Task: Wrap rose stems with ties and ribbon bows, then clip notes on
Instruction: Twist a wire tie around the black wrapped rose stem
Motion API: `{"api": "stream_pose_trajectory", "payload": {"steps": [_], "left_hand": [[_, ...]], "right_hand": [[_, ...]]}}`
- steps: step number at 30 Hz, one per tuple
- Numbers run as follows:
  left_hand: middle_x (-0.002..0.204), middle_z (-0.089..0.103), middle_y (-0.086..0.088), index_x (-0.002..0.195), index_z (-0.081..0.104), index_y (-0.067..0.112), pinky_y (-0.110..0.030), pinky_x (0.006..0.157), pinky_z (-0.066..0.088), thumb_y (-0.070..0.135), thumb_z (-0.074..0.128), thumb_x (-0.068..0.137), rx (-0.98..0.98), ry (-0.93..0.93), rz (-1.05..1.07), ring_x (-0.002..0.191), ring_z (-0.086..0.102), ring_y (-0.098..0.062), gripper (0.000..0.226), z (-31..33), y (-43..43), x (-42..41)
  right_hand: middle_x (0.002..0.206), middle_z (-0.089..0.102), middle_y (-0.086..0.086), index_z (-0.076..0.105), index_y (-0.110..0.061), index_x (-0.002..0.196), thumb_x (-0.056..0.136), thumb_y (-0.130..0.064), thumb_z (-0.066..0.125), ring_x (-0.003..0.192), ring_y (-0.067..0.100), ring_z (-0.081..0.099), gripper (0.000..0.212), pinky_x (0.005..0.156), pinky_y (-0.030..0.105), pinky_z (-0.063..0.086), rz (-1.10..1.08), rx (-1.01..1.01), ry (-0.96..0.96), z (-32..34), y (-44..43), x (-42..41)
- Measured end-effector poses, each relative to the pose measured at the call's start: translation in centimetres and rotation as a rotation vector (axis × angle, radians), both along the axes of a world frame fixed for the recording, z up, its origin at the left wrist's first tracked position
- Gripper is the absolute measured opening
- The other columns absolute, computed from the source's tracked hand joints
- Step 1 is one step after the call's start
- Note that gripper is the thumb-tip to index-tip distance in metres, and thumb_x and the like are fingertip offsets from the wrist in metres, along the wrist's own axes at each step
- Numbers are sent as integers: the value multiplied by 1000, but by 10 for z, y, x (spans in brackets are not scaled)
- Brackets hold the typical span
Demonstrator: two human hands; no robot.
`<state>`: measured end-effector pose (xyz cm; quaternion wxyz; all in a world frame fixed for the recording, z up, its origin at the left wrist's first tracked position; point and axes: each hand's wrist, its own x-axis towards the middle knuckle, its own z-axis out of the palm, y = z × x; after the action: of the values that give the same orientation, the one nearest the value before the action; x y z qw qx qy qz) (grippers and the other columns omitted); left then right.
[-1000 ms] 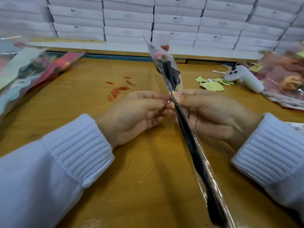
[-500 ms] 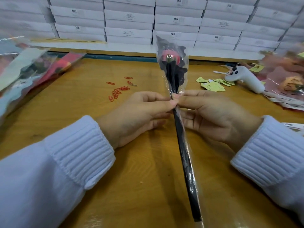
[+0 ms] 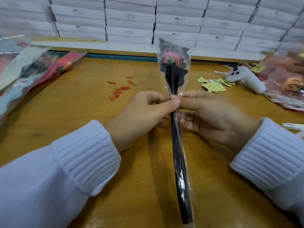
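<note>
Both hands are in the middle of the frame, above the wooden table [image 3: 82,122], and their fingertips meet at one spot. The left hand [image 3: 144,116] pinches the wrapped rose [image 3: 172,63] with thumb and forefinger at the narrow neck of its clear sleeve, just under the dark leaves. The right hand [image 3: 212,119] pinches the same place from the other side, and its remaining fingers are loosely curled beside the black stem [image 3: 178,162]. Whether a tie lies between the fingertips I cannot tell. The rose is held almost upright. Its pink head is at the upper centre of the frame and the stem runs down to the bottom edge, between the two white sleeves. One second ago the clear sleeve showed its thin edge and leaned to the left. Now its flat side faces the camera and the head is plainly seen, while the hands are in nearly the same place. To the left of the hands, orange paper clips [image 3: 118,92] lie scattered. To the right lie yellow notes [image 3: 212,84] and, just beside them, a white handheld device [image 3: 245,79] with dark buttons. Other wrapped flowers lie at the left edge [image 3: 32,69] and the right edge [image 3: 287,79]. Stacked white boxes [image 3: 130,17] fill the top of the frame.
</note>
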<state>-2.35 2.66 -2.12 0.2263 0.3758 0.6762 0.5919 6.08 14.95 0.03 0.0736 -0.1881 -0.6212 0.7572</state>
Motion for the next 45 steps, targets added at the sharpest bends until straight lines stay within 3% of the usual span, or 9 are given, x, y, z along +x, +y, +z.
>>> {"api": "stream_pose_trajectory", "payload": {"steps": [4,7,10,16,20,24,29,35,45], "left_hand": [[70,67,-6,77,71,20,-46,74,57,43,58,88,-48,280,120,71,65,-25,28,1,-1,0],[64,65,3,77,72,19,-36,70,58,41,57,88,-32,257,142,65,63,-13,29,2,-1,1],[63,65,7,82,71,12,-24,65,52,33,59,90,-4,83,94,63,62,-4,26,2,0,2],[78,69,-7,81,66,11,-28,71,57,14,58,91,114,-394,65,74,66,-16,12,4,3,3],[80,68,-7,88,68,7,-23,68,56,11,59,90,134,-473,74,72,63,-12,10,4,4,1],[75,67,-3,98,68,1,-15,59,53,12,60,88,154,-634,40,61,61,-4,17,6,4,1],[74,64,-5,97,66,0,-23,76,55,8,59,87,94,-722,-17,70,59,-10,15,10,3,-5],[70,65,-6,95,65,-1,-15,55,53,3,55,87,106,-806,-76,57,60,-6,14,15,3,-5],[75,67,-6,89,65,4,-17,60,54,9,66,67,139,-754,-144,65,63,-8,22,7,0,-10]], "right_hand": [[58,65,-1,63,-10,81,88,-6,59,47,7,61,9,44,14,49,-53,15,6,0,-1,0],[58,66,-4,62,-10,85,89,-5,59,47,6,61,6,44,14,49,-72,11,11,-1,-1,-1],[60,66,-2,63,-9,89,88,-6,61,49,7,61,4,45,15,49,-70,-24,12,-1,0,-1],[80,55,7,63,-11,84,77,-15,66,53,10,61,9,50,17,51,-25,-114,34,-3,5,-3],[92,52,10,63,-11,90,67,-19,67,67,14,59,25,81,27,50,4,-140,38,-4,8,-5],[88,57,7,61,-12,98,71,-19,64,69,13,60,29,70,20,53,43,-192,48,-2,9,-4],[79,63,7,59,-8,88,75,-14,58,66,13,65,14,79,22,52,77,-208,60,3,8,-1],[60,60,6,56,-4,80,83,-10,51,49,9,60,7,47,21,52,117,-261,69,5,6,-1],[64,60,9,58,0,84,77,-7,54,53,9,60,11,50,20,52,137,-218,99,3,8,-1]]}}
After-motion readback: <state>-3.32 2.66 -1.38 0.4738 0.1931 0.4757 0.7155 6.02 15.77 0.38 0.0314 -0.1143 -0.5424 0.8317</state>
